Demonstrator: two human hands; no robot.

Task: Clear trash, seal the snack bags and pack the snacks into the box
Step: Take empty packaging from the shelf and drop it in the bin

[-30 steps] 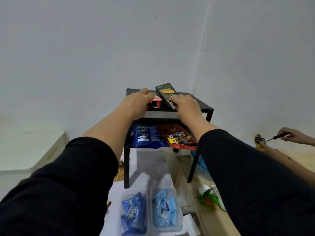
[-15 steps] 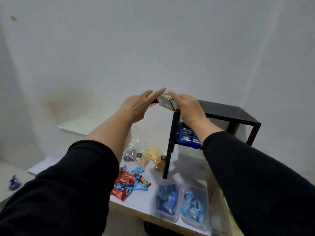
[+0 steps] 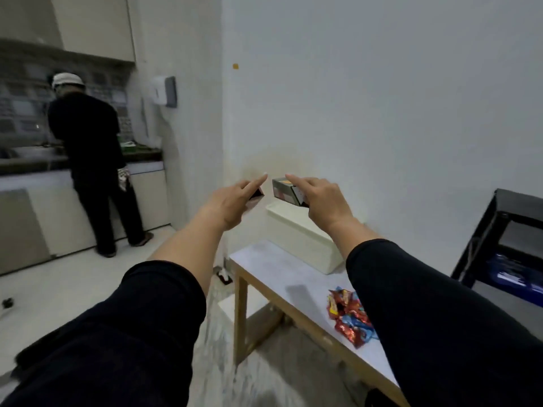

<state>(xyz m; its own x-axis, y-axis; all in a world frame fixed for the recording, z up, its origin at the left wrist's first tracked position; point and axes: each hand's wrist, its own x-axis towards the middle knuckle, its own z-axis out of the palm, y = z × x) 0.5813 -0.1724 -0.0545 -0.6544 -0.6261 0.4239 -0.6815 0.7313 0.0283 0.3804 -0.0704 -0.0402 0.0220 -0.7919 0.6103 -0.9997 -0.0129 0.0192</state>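
Standing against white walls, a white-topped table [image 3: 279,268] holds wrapped snacks [image 3: 348,317].

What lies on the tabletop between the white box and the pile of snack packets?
Bare tabletop separates the white box from the snack packets; head view.

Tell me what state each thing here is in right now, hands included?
Left hand: raised, forefinger extended, holding a small dark packet.
Right hand: raised, gripping a small snack carton above the box.
White box: on the table, uncovered; inside not visible.
Loose candy wrappers: piled on the table, unpacked.
Black shelf: standing, a blue bag on its lower level.
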